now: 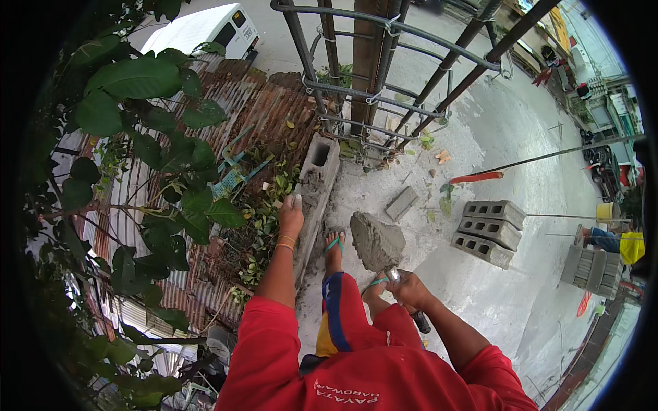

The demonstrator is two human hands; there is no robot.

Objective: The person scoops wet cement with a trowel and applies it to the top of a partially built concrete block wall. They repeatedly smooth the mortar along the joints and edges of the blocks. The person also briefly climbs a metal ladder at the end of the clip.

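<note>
My right hand (409,288) grips the handle of a trowel (377,241) whose blade carries a heap of wet grey mortar, held over my feet in green flip-flops. My left hand (290,216) reaches forward with fingers together and rests against the side of a row of grey hollow concrete blocks (319,179) laid along the slab edge. It holds nothing. Red sleeves cover both upper arms.
A steel rebar column cage (375,75) rises ahead. Three stacked hollow blocks (491,231) lie right, a loose block (401,203) nearer, more blocks (591,270) far right beside a seated person (617,241). Leafy branches (147,137) and rusty corrugated roofing (264,109) lie below left.
</note>
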